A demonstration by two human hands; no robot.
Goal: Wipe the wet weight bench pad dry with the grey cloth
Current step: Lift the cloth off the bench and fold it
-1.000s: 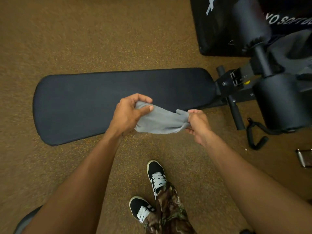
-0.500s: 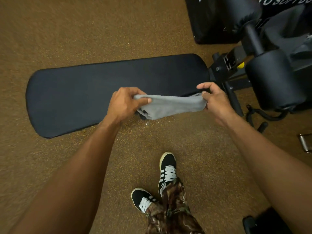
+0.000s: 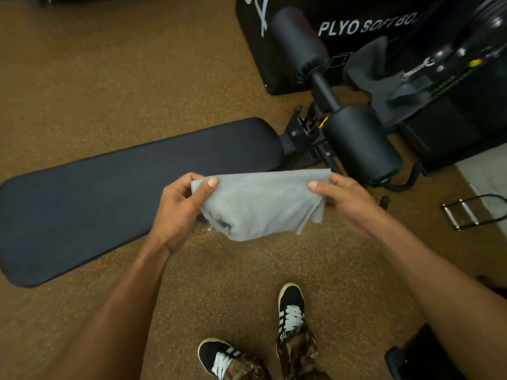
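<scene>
The long black weight bench pad lies low across the brown floor, running from the left edge to the middle. I hold the grey cloth spread between both hands above the pad's near right edge. My left hand pinches its left corner and my right hand pinches its right corner. The cloth hangs folded, off the pad. No wet patch is visible on the pad.
Black foam rollers and the bench frame sit at the pad's right end. A black plyo soft box stands behind. A metal cable handle lies on the floor at right. My shoes are below.
My hands have drawn apart, pulling the bunched cloth out wider and flatter. The view has shifted, so the pad sits lower and further left.
</scene>
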